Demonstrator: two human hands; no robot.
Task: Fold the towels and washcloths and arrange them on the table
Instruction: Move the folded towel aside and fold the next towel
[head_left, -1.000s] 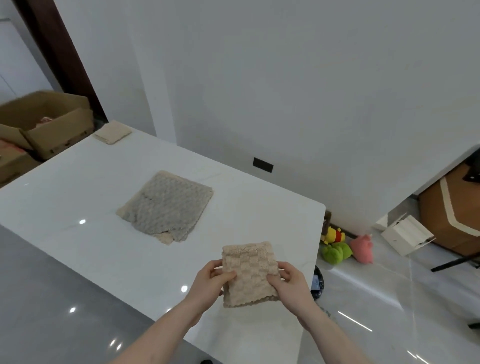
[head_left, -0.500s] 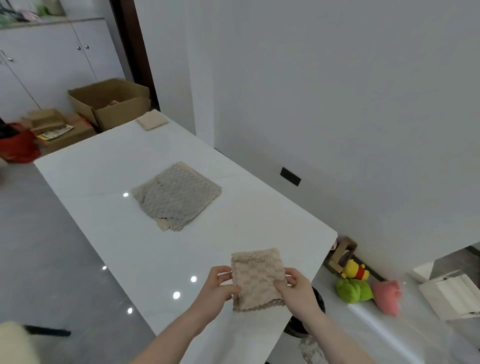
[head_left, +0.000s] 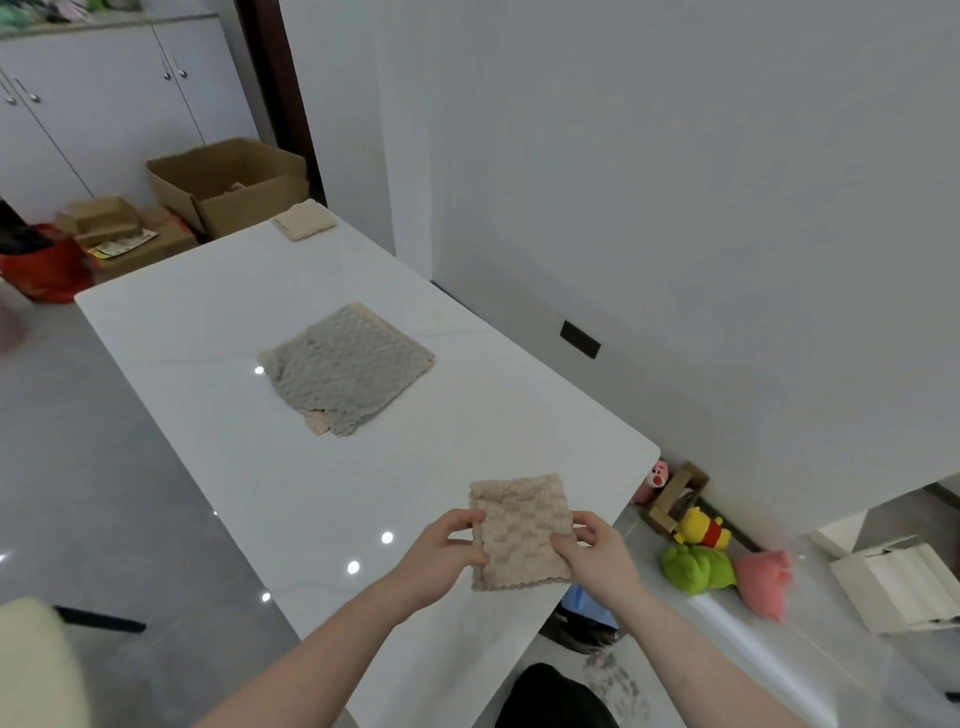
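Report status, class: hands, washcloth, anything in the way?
Left hand and right hand pinch the beige washcloth by its sides, above the table. Grey towel lies flat beyond, apart. Nothing blocking.

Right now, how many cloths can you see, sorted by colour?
Beige: 2, the cloth gripped by the left hand and right hand, and a folded one at the table's far corner.
Grey: 1, the grey cloth lying mid-table.
Total: 3.
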